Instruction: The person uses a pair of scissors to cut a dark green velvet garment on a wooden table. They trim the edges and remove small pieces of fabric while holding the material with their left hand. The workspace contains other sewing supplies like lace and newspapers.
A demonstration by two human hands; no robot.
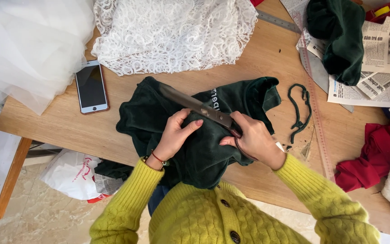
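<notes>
1. Head view, hands: the right hand [254,140] is clenched on the handles of the scissors [199,107], whose blades point toward 10 o'clock across the green velvet [195,149]. The left hand [177,133] grips a fold of that velvet just beside the blades, at their 7 o'clock.
2. Head view, velvet: it lies bunched at the near edge of the tabletop [258,63], partly draped toward the person's yellow cardigan [213,217].
3. Head view, progress: a thin green strip [299,108] lies loose at 3 o'clock from the velvet, with small scraps near it, so some trimming looks done. The blades rest on uncut cloth, and I judge most of the piece is whole.
4. Head view, surroundings: a phone [91,88] lies at 9 o'clock, white lace [172,31] at 12 o'clock, a clear ruler [317,104] and newspaper [380,68] at 2 o'clock, red cloth [371,158] at 3 o'clock.
</notes>
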